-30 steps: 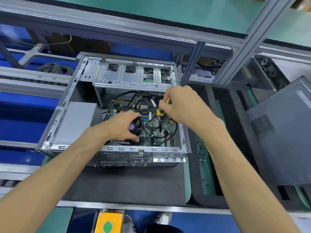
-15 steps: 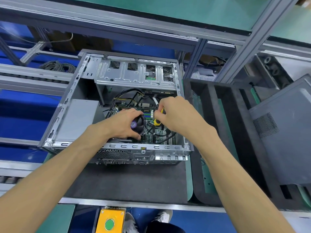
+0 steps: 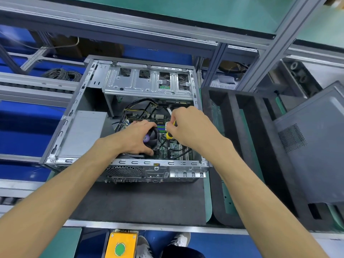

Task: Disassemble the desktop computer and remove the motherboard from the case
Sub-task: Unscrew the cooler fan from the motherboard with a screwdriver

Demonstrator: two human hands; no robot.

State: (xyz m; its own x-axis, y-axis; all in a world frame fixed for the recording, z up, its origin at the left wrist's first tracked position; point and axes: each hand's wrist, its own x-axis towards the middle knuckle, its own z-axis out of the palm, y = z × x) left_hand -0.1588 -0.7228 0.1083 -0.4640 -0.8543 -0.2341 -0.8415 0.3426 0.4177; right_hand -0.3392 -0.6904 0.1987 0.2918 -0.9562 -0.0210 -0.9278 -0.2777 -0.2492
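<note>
While case [image 3: 61, 131] lies open on black mat [image 3: 141, 202]: motherboard [image 3: 173, 146] inside, left hand [image 3: 135, 138] gripping fan [image 3: 151, 138], right hand [image 3: 188, 127] holding screwdriver [image 3: 169, 135], foam tray [image 3: 247, 138] at 3 o'clock.

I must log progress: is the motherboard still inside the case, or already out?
Still inside. The green motherboard lies within the case, cables over it, under the left hand and right hand.

Motherboard [image 3: 168, 146] inside case [image 3: 74, 116]; foam tray [image 3: 230, 127] right of case
</note>
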